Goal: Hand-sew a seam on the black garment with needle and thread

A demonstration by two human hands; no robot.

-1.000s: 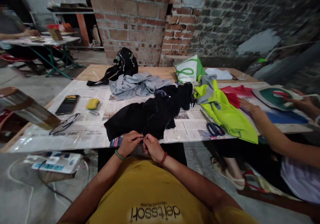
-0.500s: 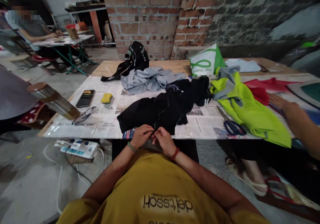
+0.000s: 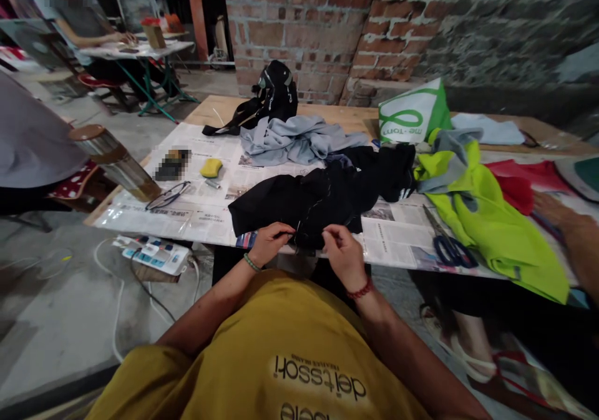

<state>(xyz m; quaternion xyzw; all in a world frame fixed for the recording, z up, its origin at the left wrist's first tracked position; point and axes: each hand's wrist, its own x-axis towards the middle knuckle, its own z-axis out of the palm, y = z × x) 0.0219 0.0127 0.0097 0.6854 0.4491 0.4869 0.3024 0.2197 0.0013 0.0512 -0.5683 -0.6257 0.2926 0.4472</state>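
A black garment (image 3: 304, 205) lies spread at the front edge of the table, with a pale stitched line running across it. My left hand (image 3: 270, 244) is closed in a pinch on its near edge. Apart from it, to the right, my right hand (image 3: 345, 256) has thumb and forefinger pressed together by the garment's near right part. Whatever sits between those fingertips is too small to make out. Dark-handled scissors (image 3: 452, 251) rest to the right, beside a neon yellow-green garment (image 3: 503, 229).
Newspaper (image 3: 201, 214) covers the table. On the left are a steel flask (image 3: 115, 161), eyeglasses (image 3: 167, 196) and a yellow sponge (image 3: 211, 168). Behind lie grey cloth (image 3: 299, 140), a black bag (image 3: 279, 92) and a green-white bag (image 3: 412, 114). Another person's arm (image 3: 573, 226) reaches in at right.
My right hand has moved right, away from my left hand; the two were together at the garment's edge. My left hand still pinches there. The camera view has shifted slightly.
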